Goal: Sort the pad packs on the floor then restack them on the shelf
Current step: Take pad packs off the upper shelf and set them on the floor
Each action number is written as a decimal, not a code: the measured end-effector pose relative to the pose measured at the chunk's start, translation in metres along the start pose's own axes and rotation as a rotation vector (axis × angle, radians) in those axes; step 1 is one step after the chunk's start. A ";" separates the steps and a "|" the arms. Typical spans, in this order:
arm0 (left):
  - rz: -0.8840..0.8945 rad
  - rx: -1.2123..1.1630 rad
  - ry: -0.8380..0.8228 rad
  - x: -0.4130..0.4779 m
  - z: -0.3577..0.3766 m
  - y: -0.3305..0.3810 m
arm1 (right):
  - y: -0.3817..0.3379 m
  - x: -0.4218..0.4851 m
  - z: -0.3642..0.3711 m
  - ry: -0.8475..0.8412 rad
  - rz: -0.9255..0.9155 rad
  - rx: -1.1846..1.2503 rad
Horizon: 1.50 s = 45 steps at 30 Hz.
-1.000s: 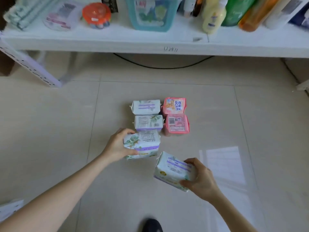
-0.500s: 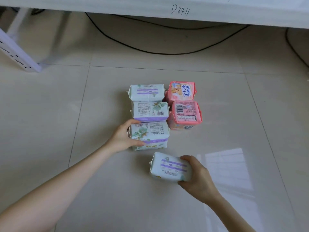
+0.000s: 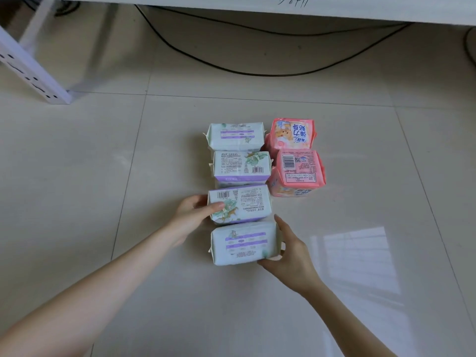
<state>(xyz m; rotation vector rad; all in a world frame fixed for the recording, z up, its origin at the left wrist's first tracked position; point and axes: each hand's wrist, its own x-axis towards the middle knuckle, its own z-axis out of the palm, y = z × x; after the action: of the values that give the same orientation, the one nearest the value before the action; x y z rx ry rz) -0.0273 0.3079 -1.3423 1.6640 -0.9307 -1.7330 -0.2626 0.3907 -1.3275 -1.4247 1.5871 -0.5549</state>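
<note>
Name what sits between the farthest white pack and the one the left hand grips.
The second white pack, barcode up, fills that gap, as the head view shows.

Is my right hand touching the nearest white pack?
Touching. Head view: the right hand wraps the right end of the nearest white pack, thumb at its corner.

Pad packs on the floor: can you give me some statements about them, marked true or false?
1. The white packs lie in one column. True.
2. The pink packs lie left of that column. False: they lie to its right.
3. The left hand grips the third white pack. True.
4. The right hand is empty. False: it holds the nearest white pack.
5. A black cable runs beneath the shelf. True.
</note>
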 end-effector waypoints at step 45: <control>0.275 1.474 -0.039 -0.183 -0.029 0.104 | -0.161 -0.089 -0.075 -0.226 0.197 -0.781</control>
<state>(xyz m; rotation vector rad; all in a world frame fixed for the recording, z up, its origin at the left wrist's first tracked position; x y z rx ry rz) 0.0078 0.3862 -1.1482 2.0200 -2.6523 -0.7466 -0.2456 0.4195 -1.1323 -1.7678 1.8120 0.3868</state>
